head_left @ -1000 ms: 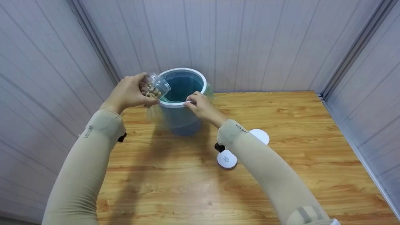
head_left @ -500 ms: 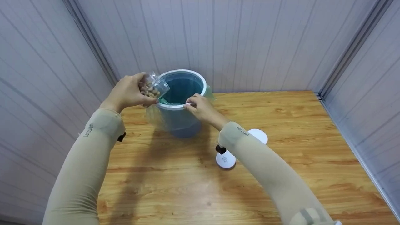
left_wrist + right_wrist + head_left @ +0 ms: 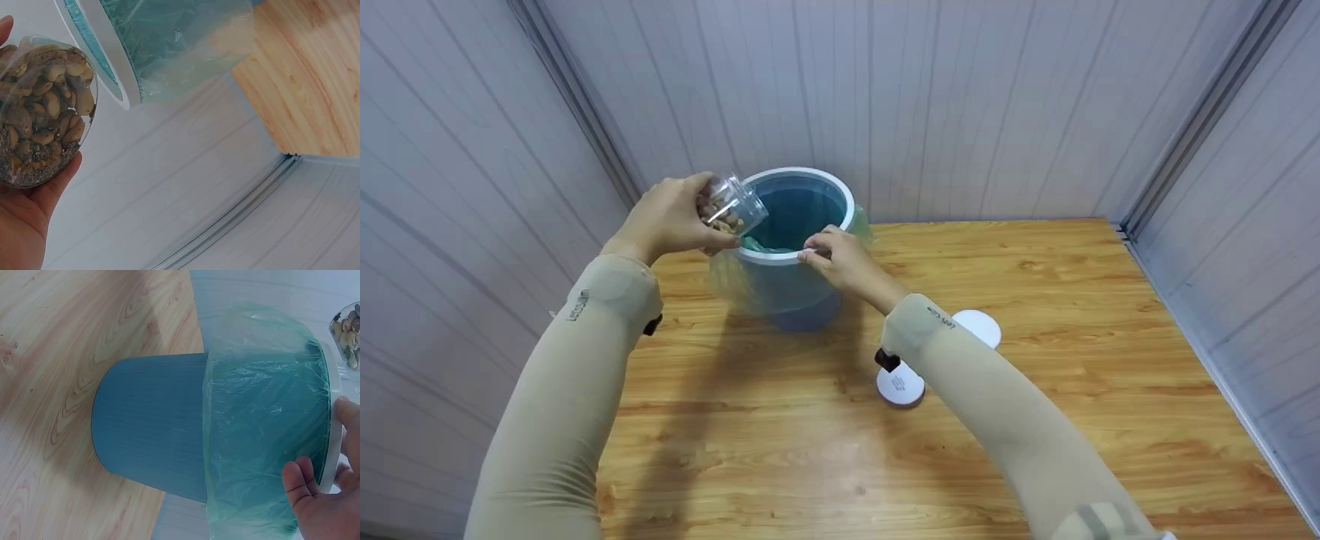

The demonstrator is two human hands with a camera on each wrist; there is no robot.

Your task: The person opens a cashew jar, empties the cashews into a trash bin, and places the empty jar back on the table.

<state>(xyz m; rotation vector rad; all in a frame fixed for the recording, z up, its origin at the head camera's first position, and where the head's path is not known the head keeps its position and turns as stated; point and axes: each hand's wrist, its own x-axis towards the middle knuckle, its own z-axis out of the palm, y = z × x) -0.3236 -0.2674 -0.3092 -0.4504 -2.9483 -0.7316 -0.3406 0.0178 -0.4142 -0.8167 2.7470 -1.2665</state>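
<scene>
My left hand point(image 3: 671, 217) grips a clear jar point(image 3: 741, 202), tilted with its open mouth toward the bin. Inside it lie nuts in shells point(image 3: 48, 112), which look like pistachios, with dark crumbs at the bottom in the left wrist view. The blue trash bin point(image 3: 149, 419) stands upright, with a white rim ring point(image 3: 844, 187) on top. A thin green bag point(image 3: 264, 416) lines it and hangs down over the outside. My right hand point(image 3: 844, 259) pinches the near side of the rim, thumb and fingers on either side of it.
Two white round lids lie on the wooden table point(image 3: 780, 450): the nearer lid point(image 3: 900, 386) bears print, and the farther lid point(image 3: 981, 328) is partly behind my right forearm. Pale panel walls point(image 3: 960, 97) close in the table at back and sides.
The view shifts slightly. The jar stays tilted by the bin with the nuts still in it, and both hands keep their holds.
</scene>
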